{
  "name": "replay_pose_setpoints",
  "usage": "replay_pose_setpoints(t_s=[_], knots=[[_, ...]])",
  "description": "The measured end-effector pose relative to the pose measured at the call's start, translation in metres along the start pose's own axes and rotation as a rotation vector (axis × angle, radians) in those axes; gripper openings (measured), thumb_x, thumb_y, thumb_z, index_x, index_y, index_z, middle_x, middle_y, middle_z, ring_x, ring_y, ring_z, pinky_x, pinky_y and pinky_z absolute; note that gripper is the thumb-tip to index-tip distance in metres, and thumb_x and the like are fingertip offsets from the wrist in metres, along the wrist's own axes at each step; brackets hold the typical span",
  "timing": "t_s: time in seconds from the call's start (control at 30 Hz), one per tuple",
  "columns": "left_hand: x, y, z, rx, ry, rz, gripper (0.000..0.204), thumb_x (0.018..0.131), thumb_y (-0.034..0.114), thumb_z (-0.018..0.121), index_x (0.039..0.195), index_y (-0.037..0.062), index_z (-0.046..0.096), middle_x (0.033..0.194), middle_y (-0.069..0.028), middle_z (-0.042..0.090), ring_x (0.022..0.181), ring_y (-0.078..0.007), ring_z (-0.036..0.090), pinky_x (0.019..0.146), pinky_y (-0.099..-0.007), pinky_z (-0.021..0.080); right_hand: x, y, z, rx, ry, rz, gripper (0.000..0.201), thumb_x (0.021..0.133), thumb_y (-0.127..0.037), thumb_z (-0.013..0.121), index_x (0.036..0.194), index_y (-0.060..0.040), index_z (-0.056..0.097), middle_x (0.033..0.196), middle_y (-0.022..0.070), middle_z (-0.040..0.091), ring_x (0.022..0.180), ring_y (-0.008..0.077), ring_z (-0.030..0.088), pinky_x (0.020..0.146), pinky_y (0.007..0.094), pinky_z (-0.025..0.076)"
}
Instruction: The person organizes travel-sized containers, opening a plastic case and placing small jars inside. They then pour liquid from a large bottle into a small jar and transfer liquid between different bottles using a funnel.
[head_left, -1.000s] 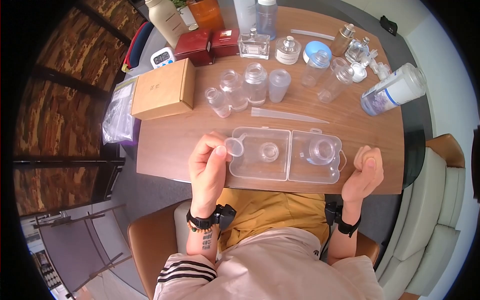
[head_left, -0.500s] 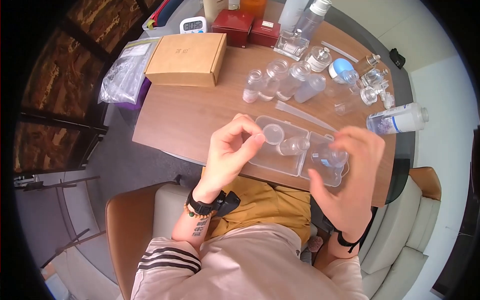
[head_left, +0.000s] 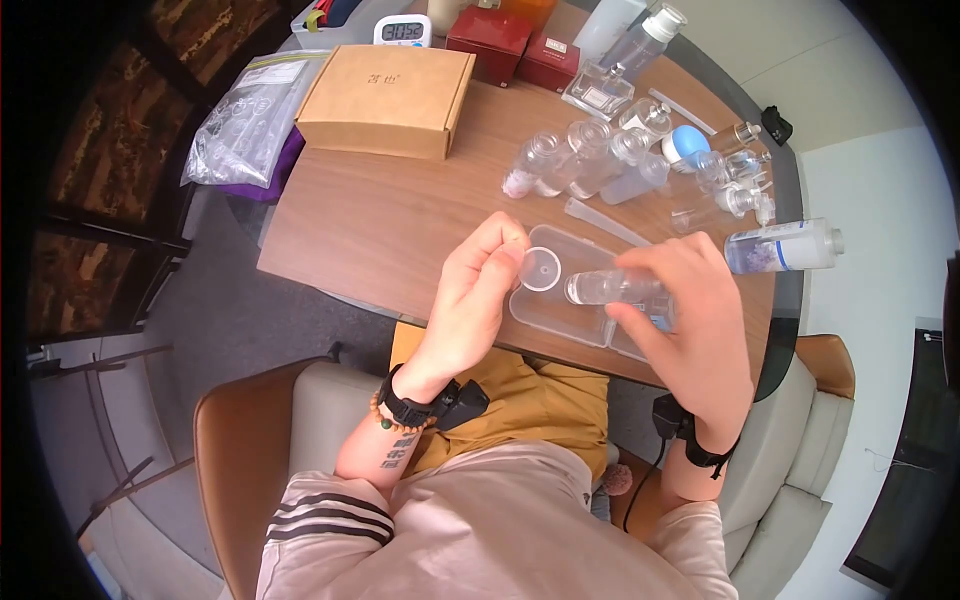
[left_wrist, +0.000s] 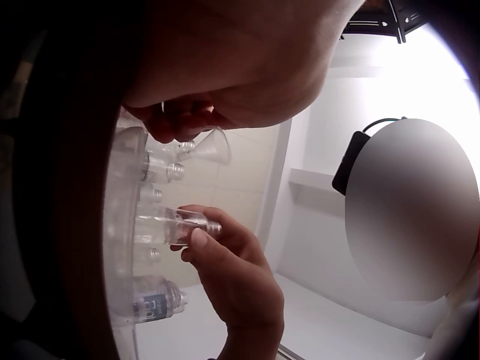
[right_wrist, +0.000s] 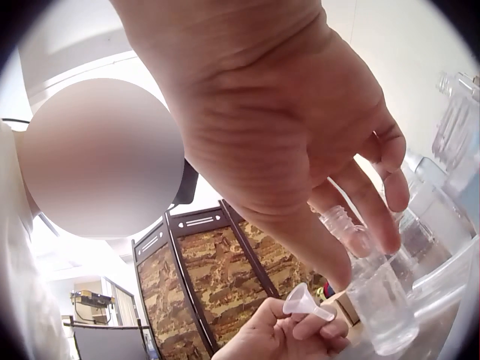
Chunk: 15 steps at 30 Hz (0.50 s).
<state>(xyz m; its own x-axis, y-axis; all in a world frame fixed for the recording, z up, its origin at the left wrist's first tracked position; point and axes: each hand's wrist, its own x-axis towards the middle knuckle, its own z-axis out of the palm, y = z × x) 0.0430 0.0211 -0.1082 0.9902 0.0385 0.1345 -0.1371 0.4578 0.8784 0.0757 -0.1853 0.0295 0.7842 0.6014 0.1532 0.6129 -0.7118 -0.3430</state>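
My left hand (head_left: 475, 280) pinches a small clear funnel (head_left: 541, 269), its wide mouth facing up in the head view. Close to its right, my right hand (head_left: 690, 320) grips a small clear glass bottle (head_left: 590, 287) between thumb and fingers. The right wrist view shows this uncapped bottle (right_wrist: 384, 307) nearly upright with clear liquid inside, and the funnel (right_wrist: 302, 300) beside it in the left fingers. Beneath both hands lies an open, hinged clear plastic case (head_left: 555, 325). My right hand covers much of the case's right half.
Several clear bottles (head_left: 585, 160) stand behind the case, with a long tapered plastic strip (head_left: 605, 222) before them. A cardboard box (head_left: 385, 100) and a plastic bag (head_left: 245, 130) lie at the left. At the right is a labelled bottle (head_left: 785, 247); red boxes (head_left: 490, 42) are at the back.
My right hand, earlier curled beside the case, has moved left and taken hold of the small bottle inside it. My left hand still holds the funnel. The head view has shifted.
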Motion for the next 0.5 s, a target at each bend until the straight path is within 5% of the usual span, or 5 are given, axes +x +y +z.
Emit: replay_pose_setpoints(t_s=[0.33,0.5], knots=[[-0.002,0.006,0.002,0.096,0.012,0.008,0.025,0.115,0.019,0.050,0.094,0.0077,0.055,0.087,0.0073,0.046,0.080,-0.0037,0.037,0.072,-0.0220,0.035,0.000,0.000,-0.047,0.120,0.094,0.060,0.040,0.069,0.000,0.086,0.107,-0.0055,0.074,0.097,0.0083,0.072,0.095,0.0292,0.063,0.085,0.0387,0.050],[-0.002,0.007,0.003,0.066,-0.012,0.009,0.023,0.115,0.019,0.053,0.097,0.0066,0.058,0.087,0.0063,0.053,0.080,-0.0040,0.046,0.075,-0.0219,0.041,0.005,-0.006,-0.060,0.116,0.068,0.040,0.040,0.069,0.000,0.085,0.106,-0.0046,0.073,0.096,0.0094,0.072,0.095,0.0293,0.064,0.086,0.0379,0.051]])
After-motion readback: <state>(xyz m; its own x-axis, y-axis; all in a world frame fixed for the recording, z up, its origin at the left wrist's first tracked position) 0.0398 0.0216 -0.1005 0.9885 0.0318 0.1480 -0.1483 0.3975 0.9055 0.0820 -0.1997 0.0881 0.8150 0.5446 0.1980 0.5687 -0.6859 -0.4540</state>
